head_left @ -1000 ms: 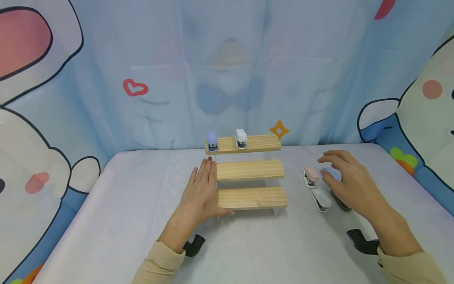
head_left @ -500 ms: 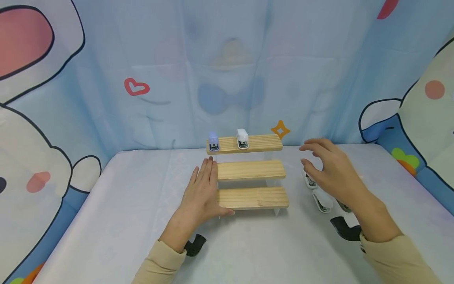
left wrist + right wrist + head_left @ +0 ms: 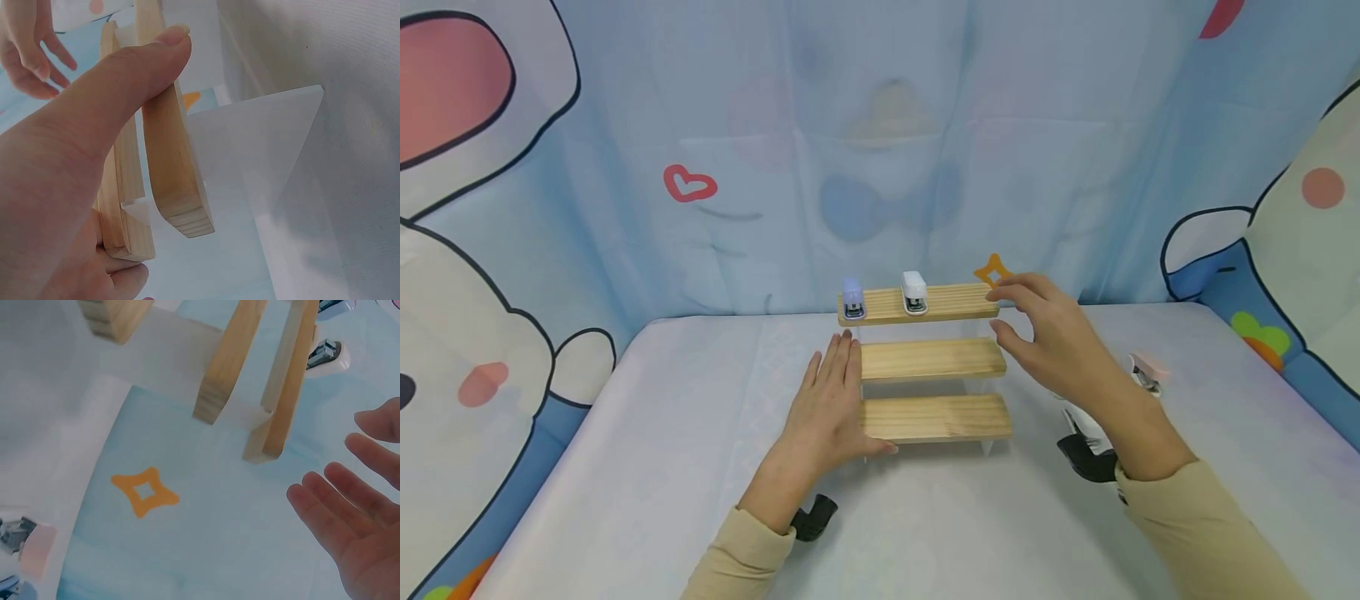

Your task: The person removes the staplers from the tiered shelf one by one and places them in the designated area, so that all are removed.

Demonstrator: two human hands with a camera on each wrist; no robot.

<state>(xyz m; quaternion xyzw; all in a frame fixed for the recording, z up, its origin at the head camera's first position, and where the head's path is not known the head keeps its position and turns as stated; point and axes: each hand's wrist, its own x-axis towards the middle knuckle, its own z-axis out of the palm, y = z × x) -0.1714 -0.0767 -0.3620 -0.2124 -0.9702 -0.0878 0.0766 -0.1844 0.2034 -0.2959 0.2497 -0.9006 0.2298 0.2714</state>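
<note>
A three-step wooden display rack [image 3: 932, 360] stands mid-table on clear side supports. My left hand [image 3: 826, 408] lies along its left side, fingers straight against the board ends and thumb across the lowest board, as the left wrist view also shows. On the top board sit a purple mini stapler [image 3: 853, 300] and a white mini stapler [image 3: 913, 293]. My right hand [image 3: 1060, 346] hovers by the right end of that board. Its fingers are loosely bent and hold nothing; in the right wrist view a gap separates them from the board [image 3: 275, 440].
Right of the rack, partly behind my right forearm, are a pink stapler [image 3: 1150, 373] and another white stapler [image 3: 1088, 429]. A blue stapler [image 3: 15, 590] shows at the corner of the right wrist view. A printed curtain [image 3: 752, 242] hangs behind the table.
My right hand has moved left from above the loose staplers to the right end of the top board, with nothing in it. My left hand stays at the rack's left side.
</note>
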